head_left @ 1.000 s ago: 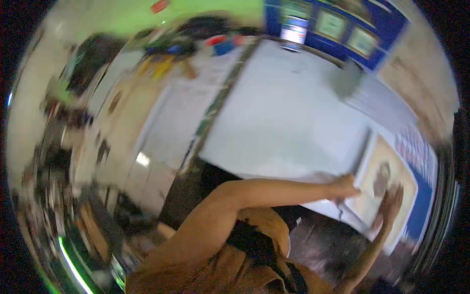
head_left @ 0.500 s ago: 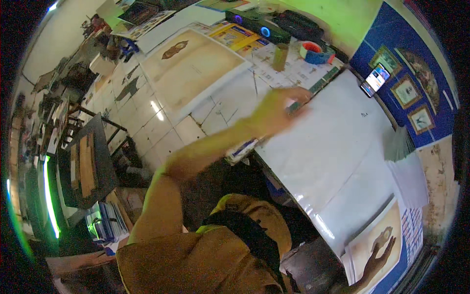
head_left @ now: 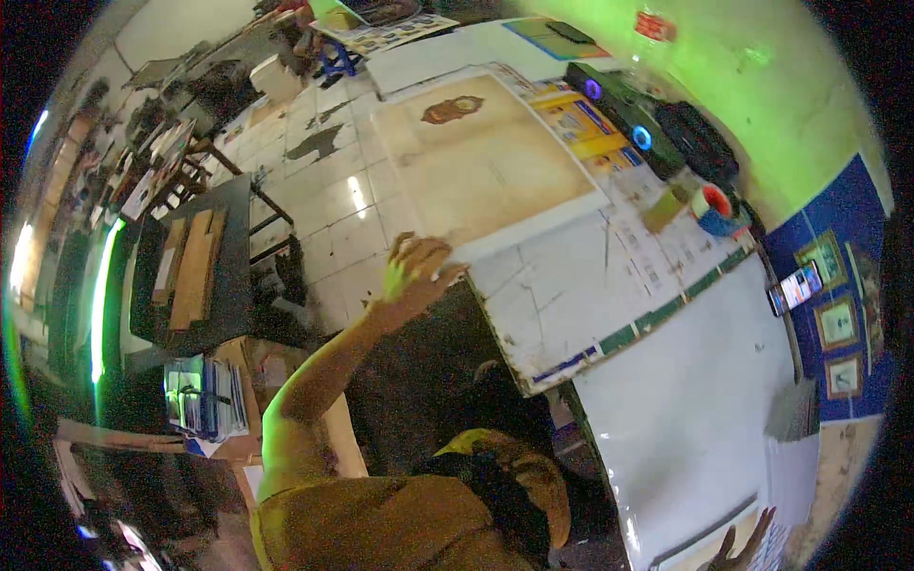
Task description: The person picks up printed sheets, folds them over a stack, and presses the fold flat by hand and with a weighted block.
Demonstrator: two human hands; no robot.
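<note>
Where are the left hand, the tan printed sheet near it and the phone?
Left hand (head_left: 416, 268): head view, middle of the hand.
Tan printed sheet (head_left: 488, 169): head view, middle of its face.
Phone (head_left: 796, 289): head view, lit screen.

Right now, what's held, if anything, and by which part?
Left hand: at the near corner of the tan sheet; whether pinched cannot be told. Right hand: open, no visible hold.

No writing could be read with certainty. The lit phone (head_left: 796, 290) showed its content too small. Below and left of the phone, a small dark mark (head_left: 759, 347) on the white surface (head_left: 685, 409) was illegible. Farther left, printed sheets (head_left: 647, 271) were blurred; above the phone, leftward, a red label (head_left: 655, 26) was unreadable.
</note>
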